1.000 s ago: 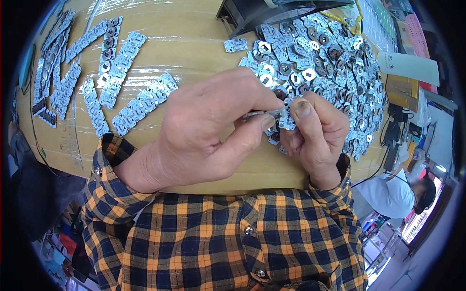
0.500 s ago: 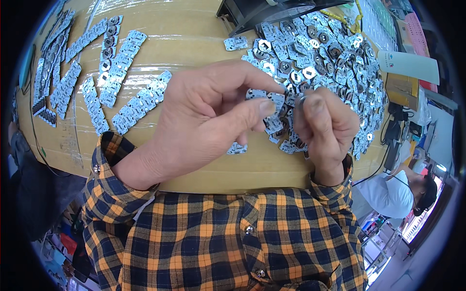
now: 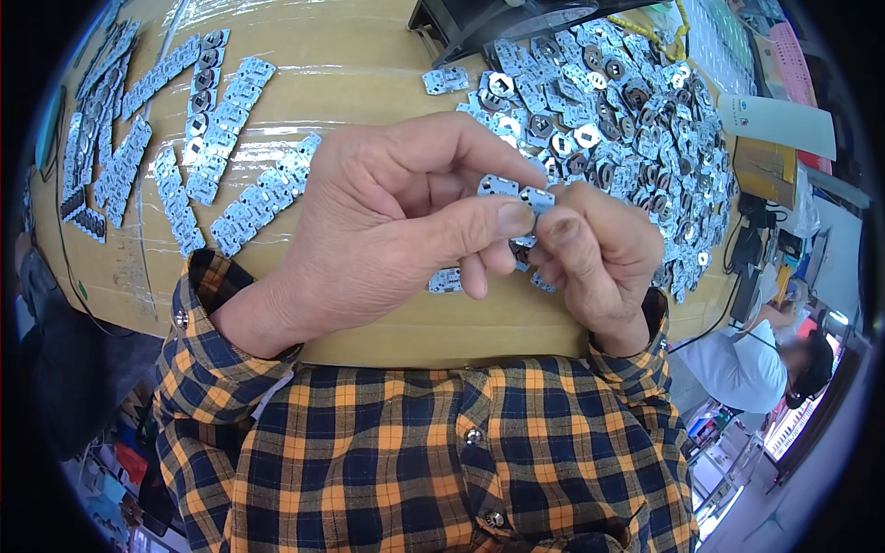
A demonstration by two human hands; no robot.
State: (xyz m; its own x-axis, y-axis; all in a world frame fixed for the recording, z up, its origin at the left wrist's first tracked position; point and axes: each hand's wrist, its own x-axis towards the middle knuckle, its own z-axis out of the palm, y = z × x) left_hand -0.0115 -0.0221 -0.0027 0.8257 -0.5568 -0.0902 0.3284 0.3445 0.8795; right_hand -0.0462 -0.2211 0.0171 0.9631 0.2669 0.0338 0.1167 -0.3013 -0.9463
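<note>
In the head view, the person's left hand [image 3: 378, 212] is held above the bench [image 3: 396, 341], its grip pinching a short circuit-board strip [image 3: 499, 187] between thumb and index finger. The strip sits right at those fingertips, its upper edge showing above the thumb and the remainder mostly hidden. The right hand [image 3: 599, 251] is at the strip's right end, thumb bent over curled fingers; whether its grip pinches the strip too, one cannot tell. A separate circuit board [image 3: 444, 280] lies on the bench just left of the left hand's lower fingers. Beyond the right hand spreads a heap of circuit boards [image 3: 636, 138], many bearing round discs, while longer board strips [image 3: 229, 132] lie well apart, toward the left.
</note>
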